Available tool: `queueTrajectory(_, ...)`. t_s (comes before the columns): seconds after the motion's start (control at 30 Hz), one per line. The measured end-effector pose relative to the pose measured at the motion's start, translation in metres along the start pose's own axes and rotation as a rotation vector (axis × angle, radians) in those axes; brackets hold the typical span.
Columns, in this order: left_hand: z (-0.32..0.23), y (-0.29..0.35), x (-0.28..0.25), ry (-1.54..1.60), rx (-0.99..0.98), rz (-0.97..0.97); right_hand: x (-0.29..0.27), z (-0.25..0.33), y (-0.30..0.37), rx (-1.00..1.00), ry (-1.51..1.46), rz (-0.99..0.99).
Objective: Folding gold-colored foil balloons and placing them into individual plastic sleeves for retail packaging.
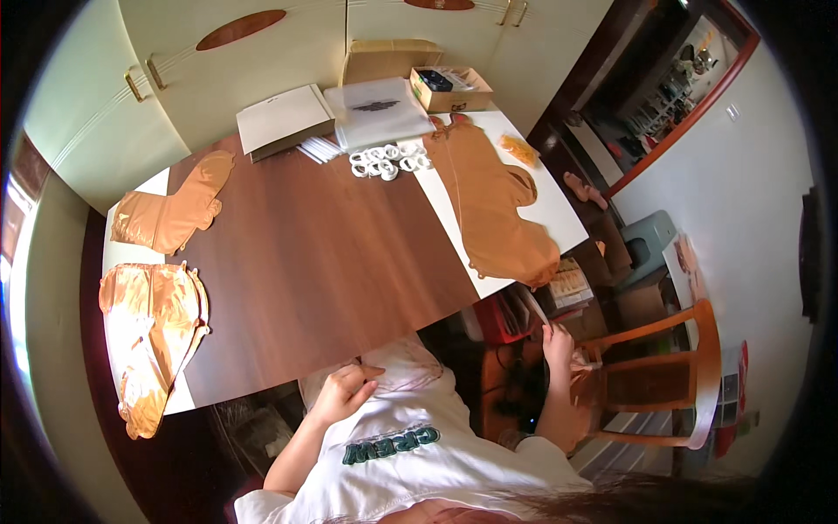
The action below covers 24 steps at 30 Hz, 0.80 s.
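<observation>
My left hand [343, 393] is held in front of my body by the near table edge. Its thumb stands apart from the partly bent fingers, and nothing shows in it. Lower right, below the table corner, my right hand [558, 344] closes on the end of a thin white flat piece [533, 307], which leans out of a red container [500, 317]. On the table [323, 253] lie flat, shiny orange-gold foil balloons: a large one [497, 196] at the right, a smaller one [179, 208] at the far left and a crumpled one [157, 319] at the near left.
Several white rings [384, 162] and white sticks [319, 149] lie at the back beside a white box [285, 120], a clear plastic sleeve [377, 113] and a small open box [451, 89]. A small orange bundle [518, 149] lies back right. A wooden chair [656, 371] stands right.
</observation>
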<state>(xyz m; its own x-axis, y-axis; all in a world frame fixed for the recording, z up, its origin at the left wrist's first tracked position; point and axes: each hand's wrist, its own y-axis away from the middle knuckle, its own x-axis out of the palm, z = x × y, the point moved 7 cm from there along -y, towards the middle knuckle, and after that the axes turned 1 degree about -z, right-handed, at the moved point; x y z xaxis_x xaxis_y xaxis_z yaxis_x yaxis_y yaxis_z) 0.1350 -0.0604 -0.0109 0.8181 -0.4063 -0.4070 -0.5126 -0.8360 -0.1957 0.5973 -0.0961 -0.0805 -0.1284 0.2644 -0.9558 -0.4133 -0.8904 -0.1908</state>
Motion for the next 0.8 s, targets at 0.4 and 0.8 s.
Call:
queueTrajectory(0.4, 0.006, 0.015, -0.002, -0.068, -0.155, -0.047, 0.023, 0.020, -0.020, 0.097, -0.012, -0.039)
queueTrajectory(0.8, 0.032, 0.040, 0.015, 0.222, -0.290, -0.246, -0.003, 0.380, 0.103, -0.571, -1.898, 0.864)
